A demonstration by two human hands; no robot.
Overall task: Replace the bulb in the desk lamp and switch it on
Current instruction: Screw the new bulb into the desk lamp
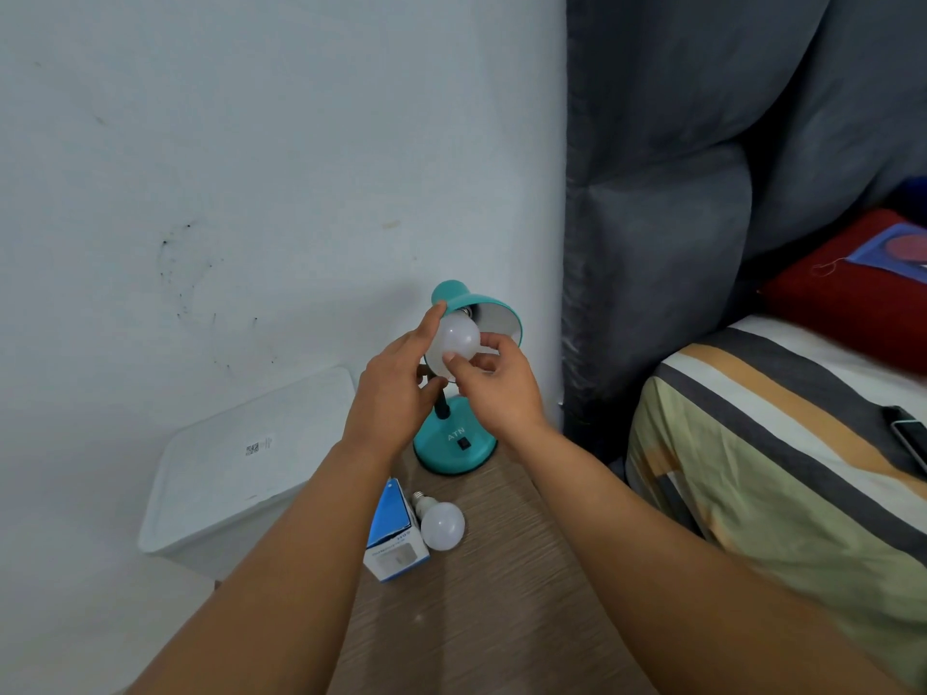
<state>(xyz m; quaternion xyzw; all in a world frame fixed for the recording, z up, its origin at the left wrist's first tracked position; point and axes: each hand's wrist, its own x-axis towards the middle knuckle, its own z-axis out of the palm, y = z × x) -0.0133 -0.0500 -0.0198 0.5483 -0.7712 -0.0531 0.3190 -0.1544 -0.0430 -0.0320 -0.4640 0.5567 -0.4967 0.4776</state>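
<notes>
Both hands at lamp shade (pixel 494 313): left hand (pixel 396 388) steadies shade rim, fingers spread; right hand (pixel 494 388) pinches white bulb (pixel 459 338) at socket mouth. Step: threading bulb, in or out unclear. Next: twist straight, shade kept steady, then press switch (pixel 464 443) on base. Second bulb (pixel 441 526) touches box (pixel 394 536) on wooden table (pixel 501 594), clear of work

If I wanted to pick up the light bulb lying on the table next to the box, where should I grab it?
Grab the white bulb lying on the wooden table by its round frosted dome, probably coming down from above. It lies on its side, with the metal screw end pointing towards the teal desk lamp, and the blue and white cardboard box sits close along one side, so the top is the open way in.
</notes>
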